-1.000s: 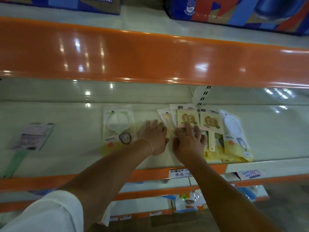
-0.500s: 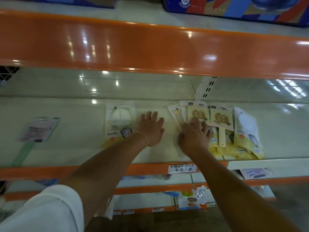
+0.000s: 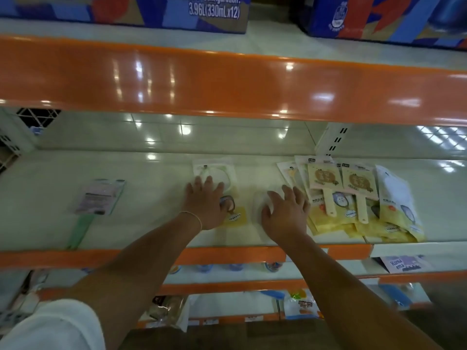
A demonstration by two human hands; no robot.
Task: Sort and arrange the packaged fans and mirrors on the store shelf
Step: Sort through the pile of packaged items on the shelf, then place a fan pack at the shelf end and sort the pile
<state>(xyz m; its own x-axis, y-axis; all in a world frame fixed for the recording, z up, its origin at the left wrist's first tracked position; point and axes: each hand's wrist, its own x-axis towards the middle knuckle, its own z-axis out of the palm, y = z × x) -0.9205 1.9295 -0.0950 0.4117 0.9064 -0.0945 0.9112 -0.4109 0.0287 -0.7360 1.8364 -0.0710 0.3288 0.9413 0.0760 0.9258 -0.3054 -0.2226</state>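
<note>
My left hand (image 3: 206, 207) lies flat, fingers apart, on the lower part of a white-and-yellow packaged fan (image 3: 218, 174) at the middle of the shelf (image 3: 156, 223). My right hand (image 3: 285, 213) presses with spread fingers on a pale, see-through packet (image 3: 257, 207) just left of the pile; what is inside it I cannot make out. The pile holds two paddle fans with brown bear prints (image 3: 324, 179) (image 3: 358, 181), lying over several yellow packets (image 3: 394, 213). White packets (image 3: 290, 170) fan out behind the pile.
A packaged item with a green handle (image 3: 99, 198) lies far left on the shelf. An orange upper shelf lip (image 3: 227, 84) overhangs the work area, with drink cartons (image 3: 192, 11) above. Lower shelves hold more goods (image 3: 300, 306) and a price label (image 3: 401, 265).
My left hand moved left onto the white-and-yellow fan pack. My right hand left the pile and slid leftward with a pale packet under it. The camera moved closer.
</note>
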